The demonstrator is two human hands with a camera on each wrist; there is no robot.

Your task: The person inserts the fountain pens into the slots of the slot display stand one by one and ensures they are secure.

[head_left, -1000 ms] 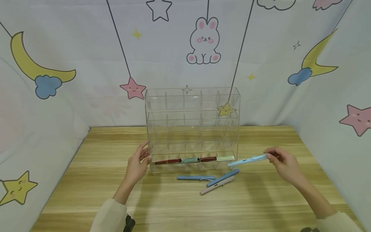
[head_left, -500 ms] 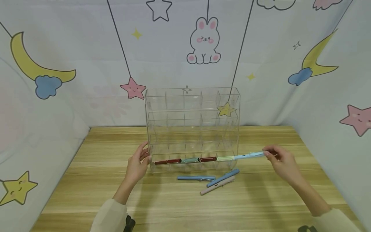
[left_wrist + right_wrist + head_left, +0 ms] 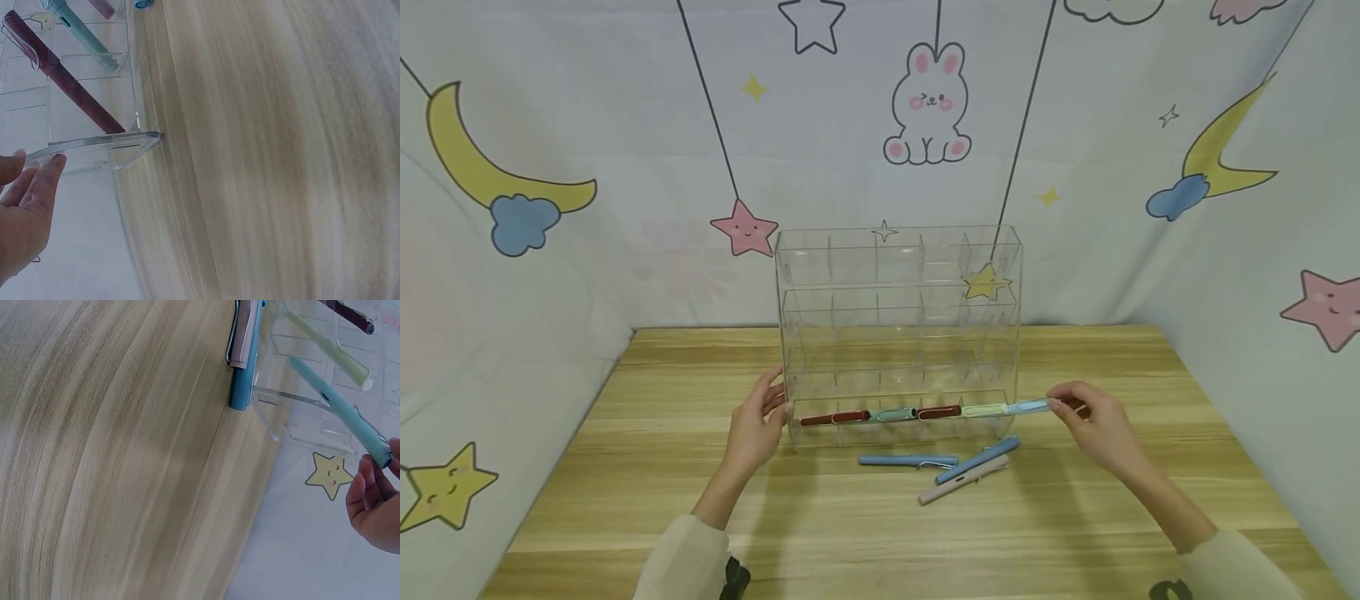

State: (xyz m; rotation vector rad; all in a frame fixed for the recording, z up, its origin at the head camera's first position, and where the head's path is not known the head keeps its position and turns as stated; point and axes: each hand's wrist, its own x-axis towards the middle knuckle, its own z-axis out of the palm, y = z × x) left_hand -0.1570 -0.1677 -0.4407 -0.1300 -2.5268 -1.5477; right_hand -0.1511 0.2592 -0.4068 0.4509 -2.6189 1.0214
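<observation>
A clear acrylic rack point(image 3: 898, 327) with tiered compartments stands on the table. My left hand point(image 3: 757, 419) rests against its left side panel, with the fingertips touching the outside in the left wrist view. Along the bottom tier lie a dark red pen point(image 3: 835, 418), a teal pen point(image 3: 892, 414), another dark red pen point(image 3: 938, 412) and a pale green pen point(image 3: 985, 410). My right hand point(image 3: 1097, 423) pinches the capped end of a light blue pen point(image 3: 344, 412) between thumb and fingers. This pen's other end reaches into the bottom tier's right end, beside the pale green pen.
On the table point(image 3: 820, 533) before the rack lie two blue pens, one flat point(image 3: 898, 460) and one slanted point(image 3: 977, 461). A pinkish-beige pen point(image 3: 958, 482) lies alongside the slanted one. A cloth backdrop point(image 3: 835, 125) with cartoon drawings hangs behind and at both sides.
My right hand has moved left, carrying the light blue pen from outside the rack to partway into the bottom tier's right end. The left hand has stayed at the rack's left side.
</observation>
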